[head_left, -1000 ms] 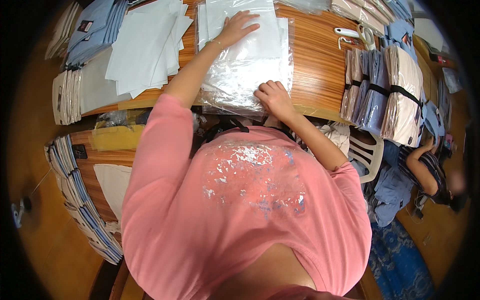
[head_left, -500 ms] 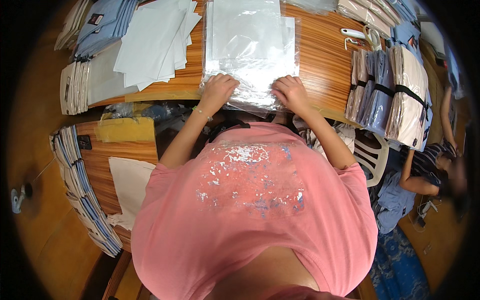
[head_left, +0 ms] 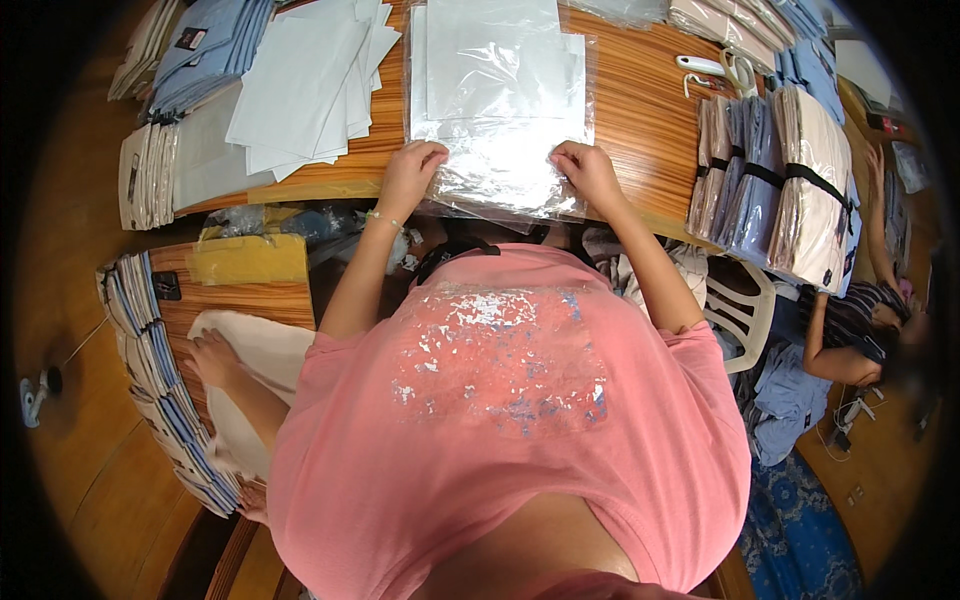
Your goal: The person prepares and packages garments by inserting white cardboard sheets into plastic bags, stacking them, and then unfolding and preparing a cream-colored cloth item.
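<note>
A flat clear plastic bag (head_left: 505, 185) lies on the table's near edge, with white sheets (head_left: 490, 70) in or under its far part; I cannot tell which. My left hand (head_left: 408, 178) pinches the bag at its left side, fingertips pressed together. At the opposite side my right hand (head_left: 590, 172) has thumb and fingers closed on the film. The bag's near end is crumpled and shiny with glare. Left of it, a loose fan of white paper sheets (head_left: 305, 80) rests on the wooden table (head_left: 645, 120).
Bagged folded garments (head_left: 815, 185) with black bands stand at the right, near scissors (head_left: 738, 75). Folded blue garments (head_left: 210, 45) are piled at the far left. Another person's hand (head_left: 212, 358) touches beige cloth (head_left: 275, 345) on the side table. A second person (head_left: 850, 320) sits at right.
My hands have moved slightly outward from the bag's middle, their fingers now pinching its sides. Another person's arm has come in at the left, over the beige cloth.
</note>
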`<action>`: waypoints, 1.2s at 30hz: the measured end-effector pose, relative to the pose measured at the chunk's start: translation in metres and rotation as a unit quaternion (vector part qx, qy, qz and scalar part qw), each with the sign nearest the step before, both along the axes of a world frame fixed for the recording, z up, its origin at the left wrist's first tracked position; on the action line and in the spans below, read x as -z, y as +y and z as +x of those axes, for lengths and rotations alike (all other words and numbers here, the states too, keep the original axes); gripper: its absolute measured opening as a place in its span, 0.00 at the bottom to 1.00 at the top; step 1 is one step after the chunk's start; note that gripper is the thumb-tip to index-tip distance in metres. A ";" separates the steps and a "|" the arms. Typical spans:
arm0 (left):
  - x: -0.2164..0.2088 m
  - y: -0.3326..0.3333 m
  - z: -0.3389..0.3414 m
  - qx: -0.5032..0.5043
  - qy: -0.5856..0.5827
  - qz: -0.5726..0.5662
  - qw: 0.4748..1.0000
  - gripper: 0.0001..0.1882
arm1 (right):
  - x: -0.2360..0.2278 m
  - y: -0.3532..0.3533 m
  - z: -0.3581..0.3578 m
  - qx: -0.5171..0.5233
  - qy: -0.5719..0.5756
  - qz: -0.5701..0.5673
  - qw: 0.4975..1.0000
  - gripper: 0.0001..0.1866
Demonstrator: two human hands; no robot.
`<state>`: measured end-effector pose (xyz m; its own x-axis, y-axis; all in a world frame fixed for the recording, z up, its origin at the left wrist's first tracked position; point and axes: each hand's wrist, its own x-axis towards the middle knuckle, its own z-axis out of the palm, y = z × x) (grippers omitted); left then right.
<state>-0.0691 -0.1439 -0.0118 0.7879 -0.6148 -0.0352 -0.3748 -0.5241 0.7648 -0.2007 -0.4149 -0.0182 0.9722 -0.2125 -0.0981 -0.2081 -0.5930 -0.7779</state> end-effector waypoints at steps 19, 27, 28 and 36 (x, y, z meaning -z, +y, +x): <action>0.019 0.031 -0.002 -0.166 -0.203 0.084 0.961 0.29 | 0.010 0.000 -0.013 0.110 -0.071 -0.303 0.944 0.44; -0.014 -0.050 -0.056 -0.145 0.503 -0.367 0.769 0.19 | 0.011 0.025 0.053 -0.129 -0.188 -0.313 0.922 0.17; -0.004 -0.057 -0.057 -0.195 0.519 -0.399 0.730 0.20 | 0.006 0.027 0.061 -0.126 -0.221 -0.320 0.913 0.08; -0.011 -0.040 -0.056 -0.370 0.433 -0.441 0.693 0.22 | -0.042 0.077 0.054 -0.111 -0.017 -0.002 0.994 0.11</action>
<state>-0.1252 -0.1834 -0.0007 0.8169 -0.1367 -0.5604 0.5479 0.4873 0.6799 -0.1470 -0.3376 0.0242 0.9979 0.0069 -0.0641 -0.0458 -0.6243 -0.7798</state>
